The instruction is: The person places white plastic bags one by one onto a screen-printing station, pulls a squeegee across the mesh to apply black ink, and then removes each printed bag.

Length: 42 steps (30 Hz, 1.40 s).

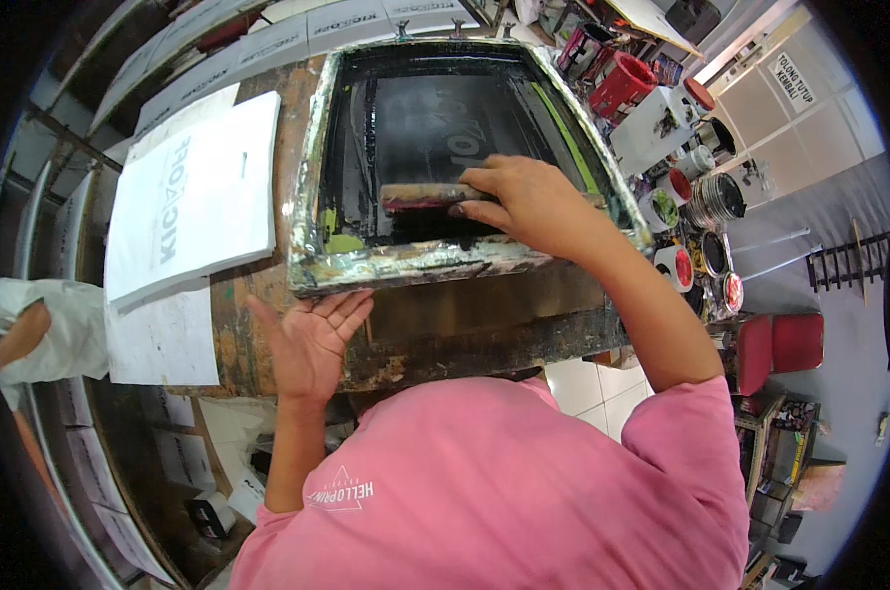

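Note:
My right hand (pixel 538 202) grips a squeegee (pixel 425 197) with a worn wooden handle, fingers over the top and thumb on the near side. The squeegee lies across the near part of a screen printing frame (pixel 455 258), whose dark mesh (pixel 396 123) is coated with black ink. Ink-stained, pale edges surround the mesh, with green patches inside. Below the frame's near left corner, my left hand (pixel 312 344) is open, palm up and fingers spread; its fingertips reach the frame's edge, though contact is unclear. Left of the frame lies a stack of printed white sheets (pixel 204 211).
The frame rests over a stained wooden table (pixel 253 344). Ink tubs and a red bucket (pixel 622 84) crowd the right side. Racks with printed sheets (pixel 268 44) stand behind and left. Another person's white sleeve (pixel 61 329) shows at far left. A red chair (pixel 797 341) stands right.

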Tool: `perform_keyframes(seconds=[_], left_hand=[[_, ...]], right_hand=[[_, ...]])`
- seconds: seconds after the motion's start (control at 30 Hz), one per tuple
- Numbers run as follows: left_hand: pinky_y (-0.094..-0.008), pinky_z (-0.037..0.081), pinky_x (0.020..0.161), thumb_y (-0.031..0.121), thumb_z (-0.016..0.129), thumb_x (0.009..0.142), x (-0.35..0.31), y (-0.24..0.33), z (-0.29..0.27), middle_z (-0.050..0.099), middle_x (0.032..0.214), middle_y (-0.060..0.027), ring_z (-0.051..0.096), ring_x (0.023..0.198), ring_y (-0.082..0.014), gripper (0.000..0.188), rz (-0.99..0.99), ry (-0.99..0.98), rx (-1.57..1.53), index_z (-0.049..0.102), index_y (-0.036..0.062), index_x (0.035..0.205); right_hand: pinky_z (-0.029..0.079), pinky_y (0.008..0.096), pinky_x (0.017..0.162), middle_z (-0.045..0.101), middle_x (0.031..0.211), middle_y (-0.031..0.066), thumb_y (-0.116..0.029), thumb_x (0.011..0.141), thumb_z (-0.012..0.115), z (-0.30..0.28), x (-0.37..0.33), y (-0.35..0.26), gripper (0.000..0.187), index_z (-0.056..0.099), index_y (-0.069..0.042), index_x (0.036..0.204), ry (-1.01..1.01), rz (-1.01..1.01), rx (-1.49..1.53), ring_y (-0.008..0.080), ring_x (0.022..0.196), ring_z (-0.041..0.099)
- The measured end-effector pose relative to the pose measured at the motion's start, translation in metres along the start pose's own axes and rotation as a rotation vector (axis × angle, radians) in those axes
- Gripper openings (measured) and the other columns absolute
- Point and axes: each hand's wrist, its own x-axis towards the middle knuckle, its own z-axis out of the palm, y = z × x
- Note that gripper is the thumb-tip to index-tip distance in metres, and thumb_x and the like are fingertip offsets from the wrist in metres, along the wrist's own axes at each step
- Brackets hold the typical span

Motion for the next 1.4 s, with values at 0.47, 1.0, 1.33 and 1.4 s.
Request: perform_keyframes(seconds=[0.47,1.0,1.33,1.4], left_hand=[[-0.0508,0.043,0.11,0.084,0.025,0.091,0.014,-0.055,-0.074,0.054,0.136,-0.0254,0.056,0.125,-0.0374,0.104,-0.093,0.165,0.089,0.034,-0.0037,0.146],[-0.0576,0.044,0.108,0.082,0.023,0.091,0.003,-0.059,-0.097,0.063,0.13,-0.0202,0.059,0.123,-0.0362,0.095,-0.067,0.145,-0.055,0.06,0.0018,0.127],[-0.0609,0.042,0.108,0.081,0.026,0.092,0.007,-0.059,-0.121,0.068,0.123,-0.0202,0.061,0.121,-0.0391,0.087,-0.053,0.022,-0.074,0.071,0.011,0.115],[-0.0607,0.041,0.109,0.083,0.026,0.091,0.003,-0.063,-0.122,0.068,0.124,-0.022,0.06,0.121,-0.0405,0.09,-0.028,-0.003,-0.078,0.07,0.0099,0.119]], right_hand=[[0.055,0.0396,0.074,0.064,0.1,0.0065,-0.033,0.08,0.076,0.095,-0.03,-0.021,0.044,0.067,-0.009,0.115,-0.098,0.038,-0.007,0.0281,0.093,0.062],[0.055,0.0443,0.07,0.06,0.095,0.0068,-0.038,0.084,0.073,0.135,0.194,0.137,0.033,0.064,-0.013,0.105,0.255,-0.057,-0.247,0.0293,0.092,0.063],[0.054,0.0492,0.077,0.072,0.094,0.0155,-0.054,0.092,0.06,0.082,0.242,0.19,0.047,0.071,-0.009,0.101,0.016,-0.107,-0.082,0.0375,0.09,0.069],[0.054,0.0494,0.076,0.071,0.088,0.0175,-0.054,0.091,0.062,0.062,0.204,0.145,0.047,0.073,-0.01,0.1,-0.161,-0.084,-0.015,0.0395,0.084,0.069]])
